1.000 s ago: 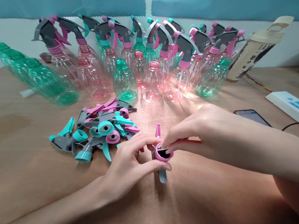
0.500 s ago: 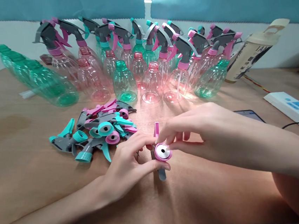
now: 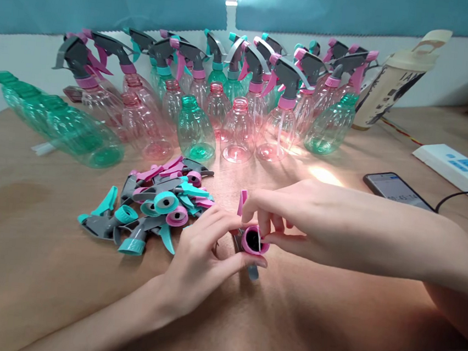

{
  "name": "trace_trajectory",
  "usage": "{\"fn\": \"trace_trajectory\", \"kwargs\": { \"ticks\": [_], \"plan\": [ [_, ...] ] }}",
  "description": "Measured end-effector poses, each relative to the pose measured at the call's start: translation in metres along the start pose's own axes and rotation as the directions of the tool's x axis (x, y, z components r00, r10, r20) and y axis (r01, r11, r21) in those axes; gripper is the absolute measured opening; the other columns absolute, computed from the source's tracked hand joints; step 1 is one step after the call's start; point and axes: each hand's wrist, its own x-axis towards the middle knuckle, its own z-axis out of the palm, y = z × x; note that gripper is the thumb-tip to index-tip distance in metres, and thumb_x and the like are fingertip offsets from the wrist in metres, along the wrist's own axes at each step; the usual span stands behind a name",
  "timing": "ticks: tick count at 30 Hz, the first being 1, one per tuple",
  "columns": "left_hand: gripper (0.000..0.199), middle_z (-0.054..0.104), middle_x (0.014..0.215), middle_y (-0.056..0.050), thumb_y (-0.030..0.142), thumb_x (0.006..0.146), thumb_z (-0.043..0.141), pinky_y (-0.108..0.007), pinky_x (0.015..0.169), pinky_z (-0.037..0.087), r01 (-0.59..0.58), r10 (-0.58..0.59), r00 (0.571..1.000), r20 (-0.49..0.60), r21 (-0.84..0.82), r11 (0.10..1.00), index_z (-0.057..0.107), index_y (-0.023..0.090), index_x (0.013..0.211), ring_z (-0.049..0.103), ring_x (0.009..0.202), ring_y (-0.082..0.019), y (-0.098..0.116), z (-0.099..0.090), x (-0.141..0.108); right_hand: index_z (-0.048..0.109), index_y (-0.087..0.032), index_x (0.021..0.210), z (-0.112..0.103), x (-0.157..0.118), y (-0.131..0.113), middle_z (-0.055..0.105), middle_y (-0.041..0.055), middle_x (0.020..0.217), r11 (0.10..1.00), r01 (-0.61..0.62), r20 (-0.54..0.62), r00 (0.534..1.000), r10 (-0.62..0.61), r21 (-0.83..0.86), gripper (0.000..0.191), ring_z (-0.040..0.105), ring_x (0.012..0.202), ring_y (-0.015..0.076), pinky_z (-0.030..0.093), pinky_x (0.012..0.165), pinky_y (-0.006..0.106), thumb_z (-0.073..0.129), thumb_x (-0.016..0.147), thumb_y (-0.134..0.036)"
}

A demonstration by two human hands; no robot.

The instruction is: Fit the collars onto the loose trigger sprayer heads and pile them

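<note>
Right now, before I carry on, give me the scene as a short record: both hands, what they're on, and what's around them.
Left hand: holds a sprayer head, pink collar facing up
Right hand: fingertips at the collar, by a thin white piece; grip unclear
Pile: sprayer heads, pink and teal collars, left of the held one
Bottles: pink and green, behind; some open, some topped with sprayers
Phone: beyond the right forearm, screen lit

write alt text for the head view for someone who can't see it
A person's left hand holds a pink-collared spray head while the right hand touches a thin white piece edge-on in its opening. Beyond are a pile of loose spray heads and many pink and green bottles, some topped with sprayers.
</note>
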Motion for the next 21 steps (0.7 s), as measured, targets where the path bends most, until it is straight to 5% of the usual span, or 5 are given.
{"fn": "trace_trajectory", "kwargs": {
  "ticks": [21],
  "plan": [
    [0.028, 0.065, 0.089, -0.002, 0.023, 0.074, 0.075, -0.030, 0.077, 0.043, -0.024, 0.023, 1.000, 0.019, 0.063, 0.998, 0.062, 0.019, 0.099, 0.056, 0.080, -0.017, 0.0021, -0.0009, -0.0009, 0.048, -0.022, 0.085, 0.0020, -0.0004, -0.0021, 0.057, -0.0042, 0.075, 0.999, 0.000, -0.071, 0.997, -0.004, -0.053, 0.012, 0.045, 0.069, 0.0130, 0.024, 0.063, 0.027, 0.048, 0.083, -0.010]
  ]
}}
